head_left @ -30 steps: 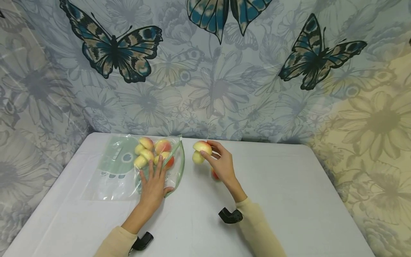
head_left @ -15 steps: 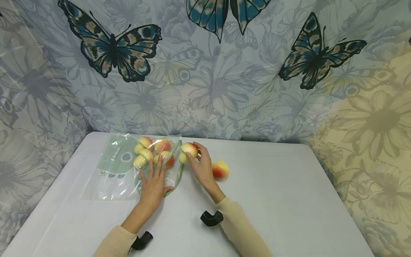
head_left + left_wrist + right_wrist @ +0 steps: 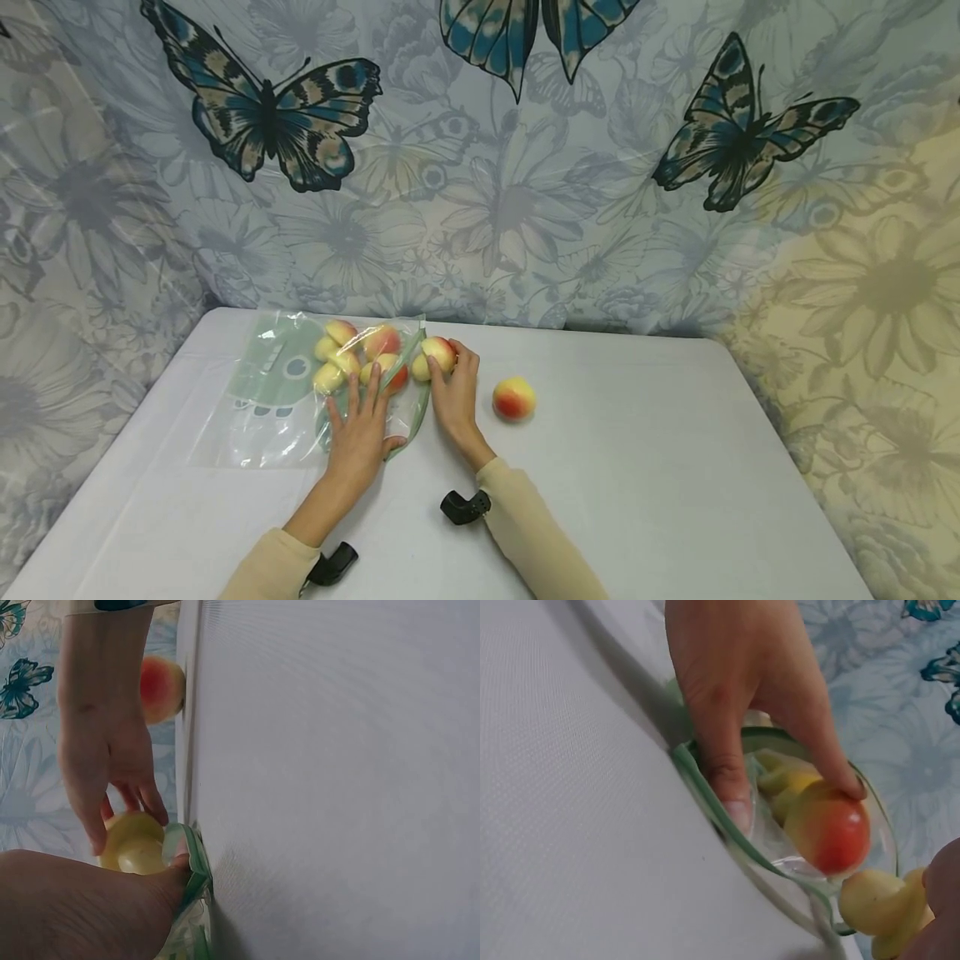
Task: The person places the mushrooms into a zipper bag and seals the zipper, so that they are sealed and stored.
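My right hand (image 3: 453,392) grips a yellow-and-red, mushroom-shaped piece (image 3: 438,354) between thumb and fingers, right at the mouth of a clear zip bag (image 3: 258,433) with green trim. My left hand (image 3: 358,442) lies over the bag with straight, spread fingers. In the right wrist view its thumb reaches inside the green rim (image 3: 735,844), and the mouth gapes. A red-and-yellow peach (image 3: 832,829) shows in that opening. More peaches and mushroom-shaped pieces (image 3: 327,379) lie in the bag. The left wrist view shows the held piece's pale underside (image 3: 139,844) beside the rim.
One loose red-and-yellow peach (image 3: 514,398) sits on the white table (image 3: 660,467), to the right of my right hand. Behind the table's back edge stands a wall covering (image 3: 517,208) printed with butterflies and flowers.
My right hand has carried the mushroom-shaped piece left to the bag's mouth, uncovering the loose peach. My left hand and the bag have stayed in place.
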A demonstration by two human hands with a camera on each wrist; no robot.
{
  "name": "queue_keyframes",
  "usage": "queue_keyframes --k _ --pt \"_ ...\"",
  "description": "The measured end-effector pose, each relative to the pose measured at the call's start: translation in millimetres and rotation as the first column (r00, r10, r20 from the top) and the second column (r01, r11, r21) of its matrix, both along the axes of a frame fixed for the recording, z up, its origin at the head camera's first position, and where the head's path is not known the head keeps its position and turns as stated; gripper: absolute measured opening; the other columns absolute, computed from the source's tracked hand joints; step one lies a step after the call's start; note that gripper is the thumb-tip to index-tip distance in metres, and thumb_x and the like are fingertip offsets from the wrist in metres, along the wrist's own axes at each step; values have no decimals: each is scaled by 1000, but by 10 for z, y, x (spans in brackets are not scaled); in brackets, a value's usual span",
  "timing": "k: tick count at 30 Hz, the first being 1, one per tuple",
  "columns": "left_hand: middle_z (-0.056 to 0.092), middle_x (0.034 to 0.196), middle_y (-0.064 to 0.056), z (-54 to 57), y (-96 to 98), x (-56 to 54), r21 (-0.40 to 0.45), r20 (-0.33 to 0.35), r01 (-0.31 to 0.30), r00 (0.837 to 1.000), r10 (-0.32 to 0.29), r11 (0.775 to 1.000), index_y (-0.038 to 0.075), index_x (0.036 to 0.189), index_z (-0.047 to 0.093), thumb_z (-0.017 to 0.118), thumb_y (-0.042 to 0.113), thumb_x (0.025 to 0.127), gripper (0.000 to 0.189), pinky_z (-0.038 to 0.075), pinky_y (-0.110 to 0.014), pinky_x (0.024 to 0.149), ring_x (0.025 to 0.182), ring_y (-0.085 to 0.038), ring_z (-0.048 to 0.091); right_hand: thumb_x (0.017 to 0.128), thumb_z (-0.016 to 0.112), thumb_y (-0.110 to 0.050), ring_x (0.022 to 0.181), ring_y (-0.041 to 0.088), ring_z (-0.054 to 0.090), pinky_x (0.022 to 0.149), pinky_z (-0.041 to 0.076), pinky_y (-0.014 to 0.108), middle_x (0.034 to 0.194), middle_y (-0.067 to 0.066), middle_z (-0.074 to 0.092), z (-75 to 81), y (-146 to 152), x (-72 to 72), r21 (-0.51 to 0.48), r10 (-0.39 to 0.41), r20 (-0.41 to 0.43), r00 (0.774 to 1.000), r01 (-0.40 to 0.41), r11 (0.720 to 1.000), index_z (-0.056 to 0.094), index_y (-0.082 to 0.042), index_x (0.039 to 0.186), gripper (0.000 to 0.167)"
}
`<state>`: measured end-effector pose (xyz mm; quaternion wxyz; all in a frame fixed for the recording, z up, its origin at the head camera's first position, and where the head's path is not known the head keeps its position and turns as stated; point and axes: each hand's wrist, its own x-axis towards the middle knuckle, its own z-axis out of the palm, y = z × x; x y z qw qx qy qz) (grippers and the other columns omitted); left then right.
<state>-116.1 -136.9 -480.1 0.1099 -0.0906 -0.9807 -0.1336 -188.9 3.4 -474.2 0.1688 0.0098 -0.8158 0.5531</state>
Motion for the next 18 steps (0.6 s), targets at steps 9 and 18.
queue_keyframes --k 9,18 --pt "11 163 -16 -3 14 -8 2 17 2 1000 -3 1000 -1 143 45 81 35 73 86 13 -77 105 147 -46 6 93 68 -22 101 28 55 88 48 38 120 17 52 -26 68 44 67 59 53 997 -63 996 54 -1 130 45" --pt "11 163 -16 -1 11 -5 -2 22 -5 1000 5 1000 1 144 45 81 35 72 87 13 -76 105 146 -46 8 92 69 -24 97 27 64 86 53 38 116 15 64 10 143 101 85 96 84 992 -103 991 61 -1 128 44"
